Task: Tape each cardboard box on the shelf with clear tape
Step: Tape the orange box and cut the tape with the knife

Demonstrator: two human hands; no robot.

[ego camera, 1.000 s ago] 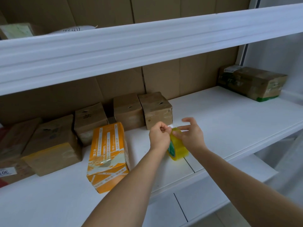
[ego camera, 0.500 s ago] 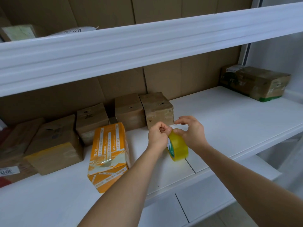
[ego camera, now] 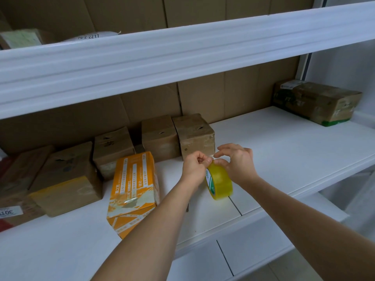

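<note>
Since a second ago the right hand [ego camera: 239, 163] has curled onto the tape [ego camera: 220, 182]; the left hand [ego camera: 193, 166] pinches its end. Strip starting, boxes [ego camera: 194, 134] behind tape untaped.

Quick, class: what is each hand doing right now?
Left hand: closed, pinching the tape's free end.
Right hand: closed on the roll of clear tape.

- We see a tape roll [ego camera: 220, 182]: glossy, translucent yellow plastic.
- Brown boxes [ego camera: 195, 132]: matt cardboard, creased shiny tape.
- Orange box [ego camera: 133, 186]: printed card, glossy tape.
- Shelf [ego camera: 284, 142]: smooth, matt white.
</note>
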